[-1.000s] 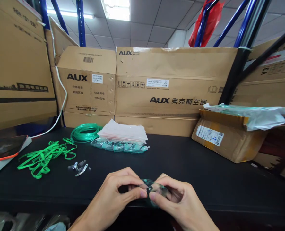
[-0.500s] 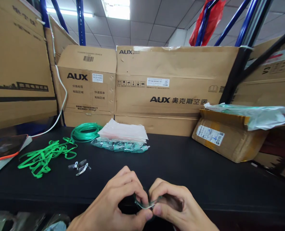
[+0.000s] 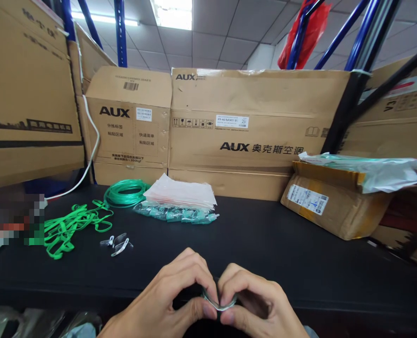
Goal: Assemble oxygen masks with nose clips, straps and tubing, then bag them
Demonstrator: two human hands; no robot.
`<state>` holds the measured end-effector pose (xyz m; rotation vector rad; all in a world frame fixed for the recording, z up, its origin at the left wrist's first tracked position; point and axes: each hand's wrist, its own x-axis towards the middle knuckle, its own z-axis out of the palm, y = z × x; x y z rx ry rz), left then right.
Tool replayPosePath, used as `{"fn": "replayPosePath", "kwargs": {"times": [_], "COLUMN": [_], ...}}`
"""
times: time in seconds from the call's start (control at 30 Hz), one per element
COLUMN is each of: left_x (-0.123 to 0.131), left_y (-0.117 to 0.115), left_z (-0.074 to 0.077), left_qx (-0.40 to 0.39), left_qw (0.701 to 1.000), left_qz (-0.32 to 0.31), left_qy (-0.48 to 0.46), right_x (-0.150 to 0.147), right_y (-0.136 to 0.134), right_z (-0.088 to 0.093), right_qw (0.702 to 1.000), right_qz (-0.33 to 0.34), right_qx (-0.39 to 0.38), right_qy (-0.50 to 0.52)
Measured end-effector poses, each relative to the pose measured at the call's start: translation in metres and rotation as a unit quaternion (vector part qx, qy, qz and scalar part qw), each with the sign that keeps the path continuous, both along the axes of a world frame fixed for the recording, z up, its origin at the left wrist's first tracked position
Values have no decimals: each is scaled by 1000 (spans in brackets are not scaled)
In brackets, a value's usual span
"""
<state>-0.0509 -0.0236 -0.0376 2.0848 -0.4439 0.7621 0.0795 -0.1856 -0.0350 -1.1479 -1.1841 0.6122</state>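
My left hand [image 3: 169, 300] and my right hand [image 3: 254, 303] meet at the near edge of the black table [image 3: 265, 244]. Both pinch a small clear, green-tinted plastic piece with a thin metal strip [image 3: 218, 303] between thumbs and fingertips. Most of the piece is hidden by my fingers. Loose metal clips [image 3: 116, 243] lie on the table to the left of my hands.
Green elastic straps [image 3: 71, 225], a coil of green tubing [image 3: 126, 192], a stack of clear bags [image 3: 180, 192] and green plastic parts [image 3: 175, 214] lie at the left back. AUX cardboard boxes [image 3: 250, 131] wall the rear. An open carton [image 3: 331, 202] with plastic sits right.
My hands have drawn closer together and slightly lower, folding the clear piece tighter between the fingertips. Nothing else on the table has moved.
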Motion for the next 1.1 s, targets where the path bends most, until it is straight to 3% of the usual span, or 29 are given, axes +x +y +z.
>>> {"fn": "replayPosePath", "kwargs": {"times": [0.3,0.47,0.73,0.83,0.93,1.0,1.1], "left_x": [2,4,2,3,6,7,10], "left_y": [-4,-3,-5,-4,-3,-4,-6], "left_z": [4,-2,2,-1,-5,-7,-10], "left_qx": [-17,-23,-8,-39,-81,-133,-254], "left_qw": [1000,1000,1000,999,995,987,961], "left_qz": [-25,-15,-11,15,64,87,60], "left_qy": [-1,2,-5,-6,8,26,90], "right_x": [-1,-1,4,1,-2,-1,5], "right_y": [-4,-2,-1,1,3,4,5], "right_z": [3,0,-4,-4,-11,-18,-26], "right_qw": [994,994,997,999,994,980,931], "right_qz": [6,-5,19,-26,-109,-163,-211], "right_qx": [37,43,6,-27,-1,30,56], "right_qy": [-105,-100,-72,-25,-25,-106,-291]}}
